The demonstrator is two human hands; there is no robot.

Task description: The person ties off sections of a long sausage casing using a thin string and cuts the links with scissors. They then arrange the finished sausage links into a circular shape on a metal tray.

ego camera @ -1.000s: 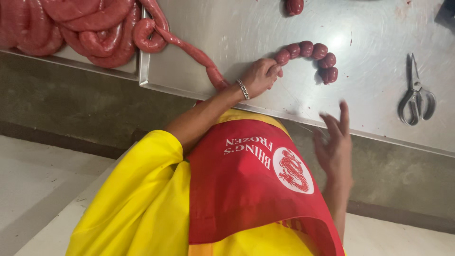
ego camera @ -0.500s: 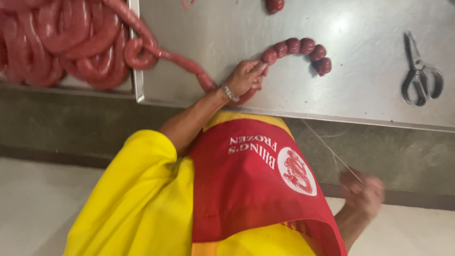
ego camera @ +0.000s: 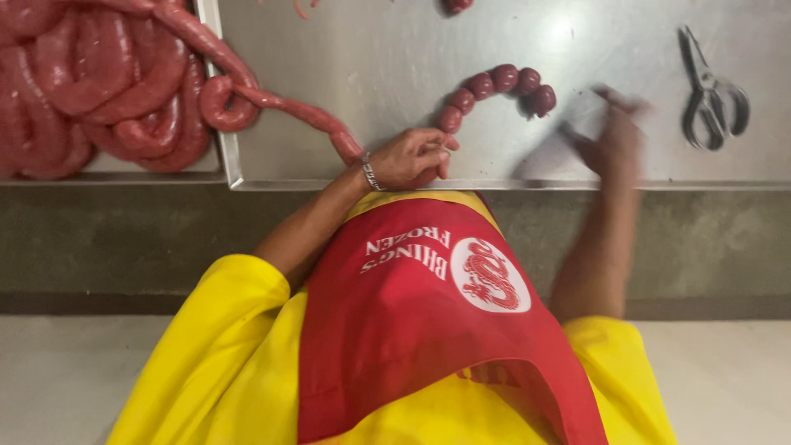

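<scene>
The left hand (ego camera: 409, 158) rests at the near edge of the grey stainless-steel worktop (ego camera: 371, 74), fingers curled and pinching the long reddish-pink raw sausage rope (ego camera: 284, 107) where it passes under the palm. From that hand the rope runs back toward the worktop's far left corner and over the raised rim of a shallow metal tray (ego camera: 216, 49), where it joins a thick coiled heap of the same sausage (ego camera: 91, 91). On the other side of the hand, the rope continues as a short curved chain of small, round, dark-red tied links (ego camera: 494, 91), arching away from the near edge toward the middle of the worktop. The right hand (ego camera: 614, 136) is over the worktop just beside the last link, fingers spread and holding nothing, though it is blurred, so whether it touches the surface is hard to tell. A pair of steel scissors (ego camera: 710, 91) lies near the right edge, well apart from both hands.
</scene>
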